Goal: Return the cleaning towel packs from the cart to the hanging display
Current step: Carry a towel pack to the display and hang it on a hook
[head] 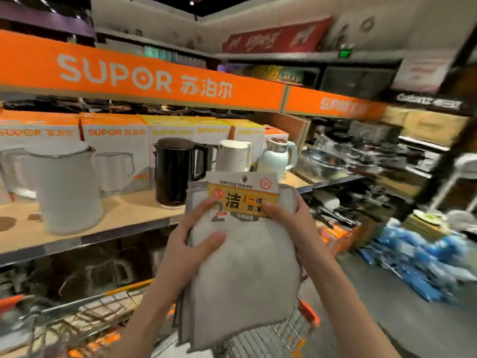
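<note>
grey cleaning towel pack (pixel 242 244) sits lifted above the cart (pixel 108 308), our left hand (pixel 191 241) and right hand (pixel 291 223) gripping its sides, so we judge 1 pack picked up, none hung, no hanging display visible.

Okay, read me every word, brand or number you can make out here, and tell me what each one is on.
"SUPOR 苏泊尔": orange shelf banner
"SUPOR": orange kettle boxes
"leaning towels" (first letter hidden), "洁", "2", "一擦即净": card on the towel pack, held by left hand and right hand
Red hanging sign, far banner: too blurred.
</note>
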Demonstrator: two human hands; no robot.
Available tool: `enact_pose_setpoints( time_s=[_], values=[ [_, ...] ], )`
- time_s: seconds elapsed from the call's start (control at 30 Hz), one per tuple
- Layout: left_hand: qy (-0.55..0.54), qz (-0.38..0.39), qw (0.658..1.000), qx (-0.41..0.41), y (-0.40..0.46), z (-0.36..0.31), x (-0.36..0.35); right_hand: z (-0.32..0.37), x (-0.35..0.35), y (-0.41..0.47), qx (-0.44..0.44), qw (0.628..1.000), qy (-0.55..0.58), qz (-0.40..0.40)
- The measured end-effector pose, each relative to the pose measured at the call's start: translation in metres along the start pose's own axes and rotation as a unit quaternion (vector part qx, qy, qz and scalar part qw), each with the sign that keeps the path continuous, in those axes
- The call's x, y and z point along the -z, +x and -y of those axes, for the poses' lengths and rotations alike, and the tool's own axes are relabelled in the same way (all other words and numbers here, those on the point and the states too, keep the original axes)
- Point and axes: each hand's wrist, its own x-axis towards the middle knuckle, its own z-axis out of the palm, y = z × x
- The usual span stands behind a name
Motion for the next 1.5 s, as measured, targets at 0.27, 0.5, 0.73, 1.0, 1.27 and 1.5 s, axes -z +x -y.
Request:
enact_pose_setpoints(
  time_s=[0.27, 0.5, 0.73, 1.0, 1.27, 1.5],
  values=[
    [-0.046, 0.111, 0.993, -0.009, -0.047, -0.024, -0.110, 0.062, 0.099, -0.131, 0.112, 0.932, -0.292, -0.181],
    [-0.128, 0.246, 0.961, 0.020, -0.156, -0.063, -0.211, 0.098, 0.153, -0.311, 0.130, 0.842, -0.426, -0.304],
    [-0.220, 0.393, 0.892, 0.029, -0.319, -0.125, -0.288, 0.131, 0.170, -0.530, 0.027, 0.814, -0.336, -0.473],
    [-0.317, 0.579, 0.748, 0.068, -0.495, -0.205, -0.355, 0.177, 0.145, -0.748, -0.004, 0.629, -0.360, -0.689],
    [-0.376, 0.698, 0.606, 0.067, -0.626, -0.275, -0.387, 0.207, 0.095, -0.888, 0.031, 0.489, -0.283, -0.824],
    [-0.401, 0.770, 0.493, 0.058, -0.688, -0.308, -0.412, 0.221, 0.063, -0.945, 0.084, 0.391, -0.226, -0.888]
  ],
)
